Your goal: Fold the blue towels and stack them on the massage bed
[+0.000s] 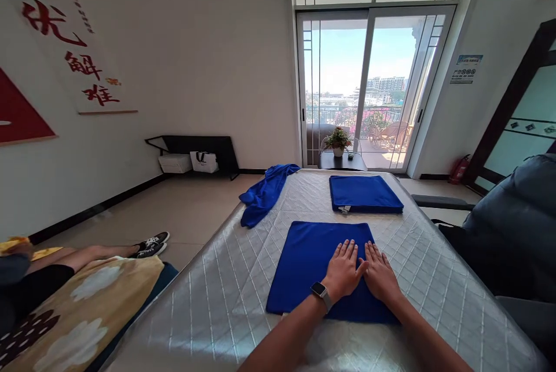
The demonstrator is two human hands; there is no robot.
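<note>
A blue cloth cover (299, 267) lies flat and squared out on the silver quilted table surface (226, 279). My left hand (345, 270) rests palm down on its right half, fingers stretched forward, a watch on the wrist. Close beside it, my right hand (380, 270) lies flat at the cloth's right edge, the thumbs nearly touching. Beyond them sits a neat stack of folded blue cloths (365, 192) with a small white tag at its front edge. A crumpled blue cloth (267, 195) hangs over the far left corner.
At the lower left, a person's legs (95, 255) stretch beside a flowered blanket (108, 296). A dark padded chair (516, 221) stands along the right side. Past the far edge, a small table (343, 162) holds a potted plant (337, 141) before the glass doors.
</note>
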